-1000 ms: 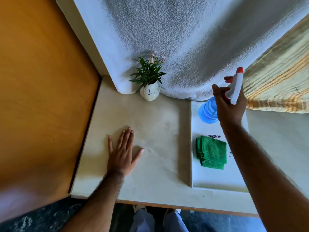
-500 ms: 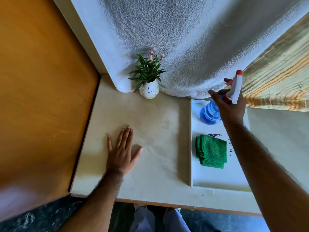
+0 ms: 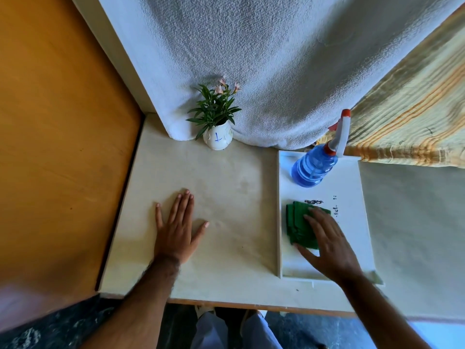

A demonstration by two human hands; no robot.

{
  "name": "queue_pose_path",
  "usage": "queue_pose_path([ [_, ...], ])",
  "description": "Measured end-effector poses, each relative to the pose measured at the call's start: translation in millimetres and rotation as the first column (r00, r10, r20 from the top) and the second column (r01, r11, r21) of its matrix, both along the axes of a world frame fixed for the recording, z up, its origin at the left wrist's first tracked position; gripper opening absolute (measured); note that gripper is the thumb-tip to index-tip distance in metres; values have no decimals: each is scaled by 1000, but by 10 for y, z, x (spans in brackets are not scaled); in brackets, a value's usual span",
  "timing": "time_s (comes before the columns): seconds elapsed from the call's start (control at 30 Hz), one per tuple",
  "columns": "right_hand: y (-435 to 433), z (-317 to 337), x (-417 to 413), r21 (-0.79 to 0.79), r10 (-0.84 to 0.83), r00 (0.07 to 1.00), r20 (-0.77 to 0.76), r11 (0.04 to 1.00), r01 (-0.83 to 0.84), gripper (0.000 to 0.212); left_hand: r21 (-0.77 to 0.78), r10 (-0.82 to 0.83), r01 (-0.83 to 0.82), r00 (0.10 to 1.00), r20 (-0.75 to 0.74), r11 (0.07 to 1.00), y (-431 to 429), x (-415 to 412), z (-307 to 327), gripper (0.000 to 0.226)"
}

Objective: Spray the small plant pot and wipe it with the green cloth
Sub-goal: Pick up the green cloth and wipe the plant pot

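Observation:
The small white plant pot, with green leaves and pink flowers, stands at the back of the table against the white towel. The blue spray bottle with its white and red trigger head stands alone at the back of the white tray. The folded green cloth lies in the middle of the tray. My right hand rests on the cloth with spread fingers, covering its right part. My left hand lies flat on the table, palm down, holding nothing.
A white towel hangs behind the pot and a striped yellow fabric drapes at the back right. An orange wooden panel borders the table on the left. Small dark specks lie on the tray beyond the cloth.
My right hand has let go of the spray bottle, which now stands on the tray, and has come down onto the green cloth. My left hand has not moved.

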State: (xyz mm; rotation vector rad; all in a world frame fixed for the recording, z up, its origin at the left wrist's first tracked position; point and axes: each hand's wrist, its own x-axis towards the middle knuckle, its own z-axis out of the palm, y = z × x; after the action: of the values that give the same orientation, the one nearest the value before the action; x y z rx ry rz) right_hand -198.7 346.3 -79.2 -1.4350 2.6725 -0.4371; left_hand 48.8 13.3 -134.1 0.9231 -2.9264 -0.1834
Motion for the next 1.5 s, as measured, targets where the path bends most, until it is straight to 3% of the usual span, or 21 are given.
queue_pose_path([
  [0.23, 61, -42, -11, 99, 79, 997, 9, 992, -79, 91, -30, 0, -1, 1000, -14, 1000, 12, -4, 5, 87],
  [0.5, -202, 52, -44, 28, -24, 993, -116, 999, 28, 65, -38, 0, -1, 1000, -22, 999, 12, -17, 3, 87],
  [0.63, -319, 259, 23, 106, -165, 986, -12, 980, 166, 69, -22, 1, -2, 1000, -13, 1000, 20, -11, 15, 86],
  [0.7, -434, 368, 60, 32, -192, 981, 31, 981, 192, 69, -22, 1, -1, 1000, -11, 1000, 22, -23, 19, 86],
  [0.83, -1060, 493, 170, -161, 70, 998, -5, 985, -69, 68, -8, -1, 1, 1000, -2, 1000, 8, -29, 40, 87],
  [0.93, -1706, 529, 196, -191, 297, 952, -70, 933, -305, 47, 4, -4, 4, 1000, -14, 1000, -1, -13, 34, 87],
  [1.03, -2279, 554, 93, -194, 419, 893, -166, 874, -446, 45, 20, -1, 1, 1000, -13, 1000, 10, -37, 60, 88],
  [1.27, -2971, 523, -194, -134, 509, 796, -327, 809, -573, 40, 19, 3, -3, 1000, -4, 1000, -9, -23, 79, 89],
  [1.5, -3039, 349, -384, -128, 591, 776, -222, 771, -624, 35, 37, 13, -13, 1000, 10, 999, -18, -33, 85, 89],
])
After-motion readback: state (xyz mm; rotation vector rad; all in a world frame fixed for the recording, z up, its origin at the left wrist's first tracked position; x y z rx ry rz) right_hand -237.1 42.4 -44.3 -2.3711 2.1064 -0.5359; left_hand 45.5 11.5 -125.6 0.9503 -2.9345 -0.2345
